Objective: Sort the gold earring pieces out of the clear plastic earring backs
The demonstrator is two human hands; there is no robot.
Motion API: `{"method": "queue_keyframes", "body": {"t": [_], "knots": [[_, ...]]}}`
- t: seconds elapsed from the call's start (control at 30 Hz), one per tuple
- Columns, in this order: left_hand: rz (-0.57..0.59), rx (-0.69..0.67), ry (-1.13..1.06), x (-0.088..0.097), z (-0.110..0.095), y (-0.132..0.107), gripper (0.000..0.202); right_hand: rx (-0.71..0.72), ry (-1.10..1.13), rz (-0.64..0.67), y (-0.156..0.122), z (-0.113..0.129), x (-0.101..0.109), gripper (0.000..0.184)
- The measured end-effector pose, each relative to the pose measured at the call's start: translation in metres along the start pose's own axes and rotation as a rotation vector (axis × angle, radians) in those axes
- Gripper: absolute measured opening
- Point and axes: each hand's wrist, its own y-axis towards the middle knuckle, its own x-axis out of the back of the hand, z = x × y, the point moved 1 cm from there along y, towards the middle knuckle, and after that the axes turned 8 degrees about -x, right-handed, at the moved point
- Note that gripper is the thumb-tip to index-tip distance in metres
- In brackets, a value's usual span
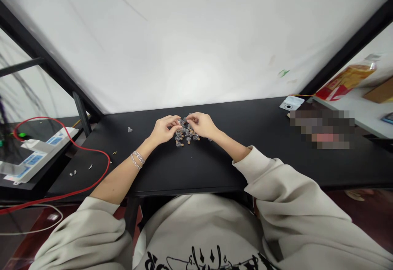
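A pile of small clear, rounded pieces with tan ends [188, 139], like tiny corked bottles, lies on the black table [196, 172]. Over its left side, my left hand [166, 129] is closed, with thumb and fingers bent around a small clear piece [181, 122]. My right hand [202, 124] reaches in from the other side, its fingers pinched at the pile's far edge. What those fingertips hold, if anything, is too small to make out. The two hands' fingertips almost meet. One loose clear piece [129, 129] lies left of my left hand.
A red cable [107, 159] loops over the table's left side, near small scraps [73, 173] and a white power strip [46, 155]. At right are a small white case [291, 103], a pixelated patch and a bottle [350, 79] on a shelf. A white wall stands behind.
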Motion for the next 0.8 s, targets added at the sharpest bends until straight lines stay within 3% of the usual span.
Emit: {"method": "queue_keyframes", "body": {"t": [0.13, 0.47, 0.6, 0.8], "knots": [[0.004, 0.012, -0.016, 0.001, 0.004, 0.0, 0.03, 0.111, -0.189, 0.09, 0.0, -0.003, -0.002, 0.018], [0.048, 0.038, 0.044, 0.001, 0.013, -0.002, 0.031, 0.224, -0.328, 0.248, -0.004, -0.001, -0.016, 0.019], [0.09, -0.003, 0.136, 0.004, 0.014, -0.001, 0.032, 0.225, -0.305, 0.217, -0.002, 0.0, -0.016, 0.018], [0.177, -0.004, 0.167, 0.003, 0.015, -0.002, 0.022, 0.159, -0.142, 0.097, 0.0, 0.0, -0.002, 0.015]]}}
